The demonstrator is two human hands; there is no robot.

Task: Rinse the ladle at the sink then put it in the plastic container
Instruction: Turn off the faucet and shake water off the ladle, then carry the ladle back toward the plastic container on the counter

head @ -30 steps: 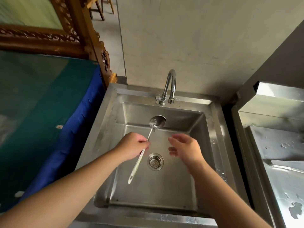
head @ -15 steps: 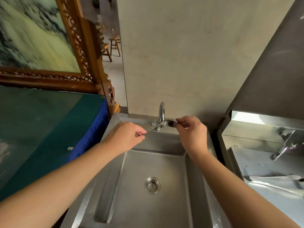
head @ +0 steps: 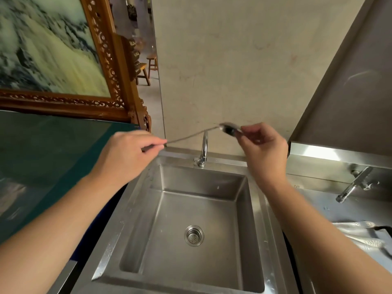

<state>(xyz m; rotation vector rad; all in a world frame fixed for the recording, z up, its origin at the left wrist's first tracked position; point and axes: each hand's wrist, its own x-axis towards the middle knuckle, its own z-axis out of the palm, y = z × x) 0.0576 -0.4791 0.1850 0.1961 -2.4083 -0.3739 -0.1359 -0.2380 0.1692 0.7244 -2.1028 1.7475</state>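
Both hands have risen above the faucet (head: pixel 204 145): left hand (head: pixel 129 153) pinches the ladle (head: pixel 228 128) handle, right hand (head: pixel 263 149) grips its bowl, over the dry steel sink (head: pixel 135 200) by a plaster wall (head: pixel 233 60).

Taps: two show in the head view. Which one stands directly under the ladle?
The curved tap behind the sink: the ladle, held by the left hand and right hand, passes above it. The other tap sits far right.

We face a plain beige wall (head: pixel 233 60). To our left stands a carved wooden frame (head: pixel 106 60) around a landscape painting (head: pixel 42 45); behind it, wooden stools (head: pixel 148 68) on a pale floor (head: pixel 154 107).
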